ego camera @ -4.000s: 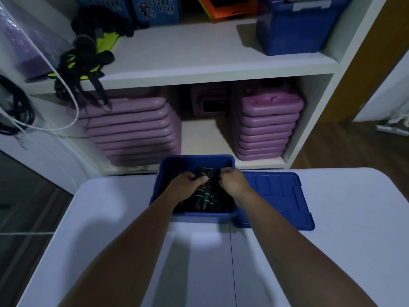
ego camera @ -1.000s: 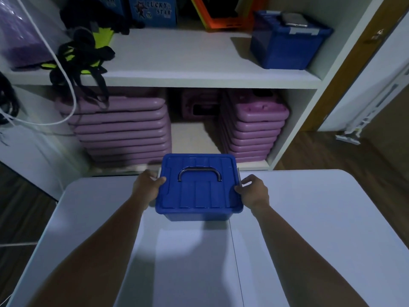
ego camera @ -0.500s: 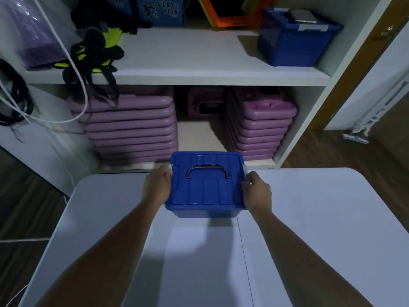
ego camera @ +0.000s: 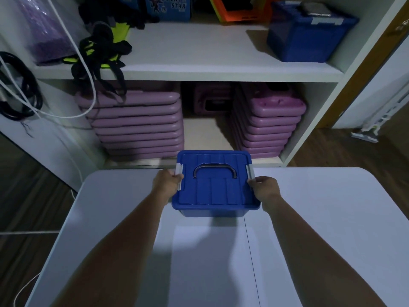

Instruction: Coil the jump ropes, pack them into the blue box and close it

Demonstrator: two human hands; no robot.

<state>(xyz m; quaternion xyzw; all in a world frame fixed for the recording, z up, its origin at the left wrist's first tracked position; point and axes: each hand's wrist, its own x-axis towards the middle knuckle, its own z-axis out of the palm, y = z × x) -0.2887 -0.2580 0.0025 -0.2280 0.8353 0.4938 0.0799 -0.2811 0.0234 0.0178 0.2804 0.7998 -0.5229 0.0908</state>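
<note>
The blue box [ego camera: 213, 212] stands at the far edge of the white table [ego camera: 321, 218], with its blue lid [ego camera: 214, 189] on top and a grey handle lying flat on the lid. My left hand [ego camera: 167, 181] grips the grey clip on the left side of the box. At the right side, my right hand [ego camera: 264, 188] grips the other grey clip. The jump ropes are hidden inside the box.
A white shelf unit [ego camera: 199, 69] stands behind the table. It holds stacks of purple cases [ego camera: 137, 125], a second blue box [ego camera: 307, 34] and black and yellow straps [ego camera: 99, 49]. Black and white cables [ego camera: 20, 89] hang at the left.
Four seconds ago the box was open with both hands among the ropes and the lid beside it. Now the lid is on, and both hands have moved onto the side clips.
</note>
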